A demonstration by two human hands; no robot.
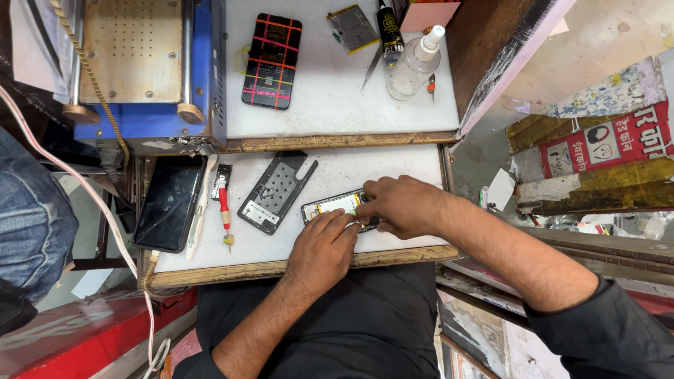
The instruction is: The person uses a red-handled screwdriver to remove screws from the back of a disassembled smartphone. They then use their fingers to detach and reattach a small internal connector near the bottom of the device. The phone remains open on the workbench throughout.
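Observation:
An opened phone body (pixel 331 206) with its insides showing lies on the white lower work board (pixel 393 163). My left hand (pixel 323 245) rests on the phone's near side, fingertips pressing on it. My right hand (pixel 400 205) covers the phone's right end, fingers curled down onto it. Whether a small tool sits under the fingers is hidden. To the left lies a dark perforated phone frame (pixel 275 191).
A black phone screen (pixel 168 203) and a red-handled screwdriver (pixel 224 210) lie at the left. On the upper shelf sit a phone bound with coloured bands (pixel 272 62), a clear squeeze bottle (pixel 415 62), a battery (pixel 353 28) and a blue machine (pixel 144 70).

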